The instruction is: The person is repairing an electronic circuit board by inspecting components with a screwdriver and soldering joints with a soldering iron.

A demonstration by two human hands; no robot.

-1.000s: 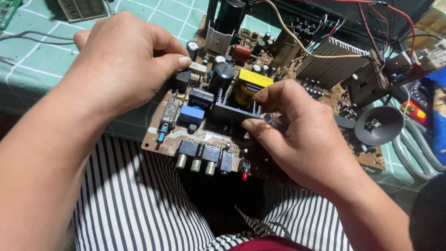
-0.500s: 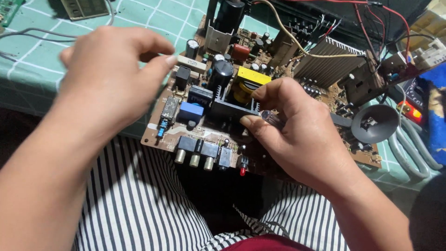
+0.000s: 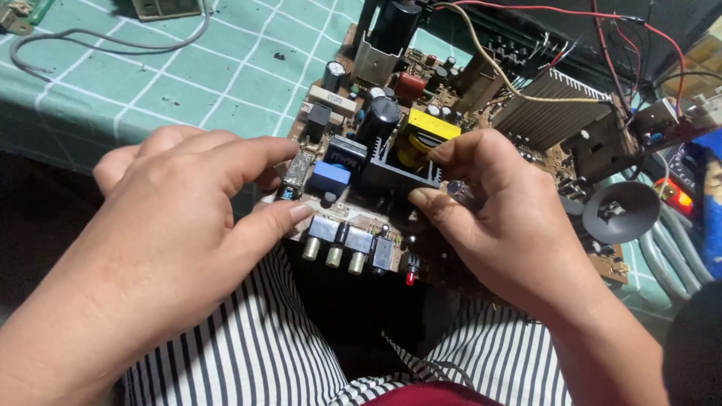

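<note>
A green cutting mat (image 3: pixel 188 71) with a pale grid covers the table. On it, at its far left, a grey cable (image 3: pixel 90 34) curls. A small green board (image 3: pixel 162 7) lies at the mat's top edge. Below the mat's near edge, striped black-and-white cloth (image 3: pixel 248 353) fills the view.

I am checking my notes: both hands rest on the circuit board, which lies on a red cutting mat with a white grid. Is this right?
Not quite. The head view shows the mat is green, not red. The rest holds: the left hand and right hand both rest on the circuit board, and the grid is white.
</note>
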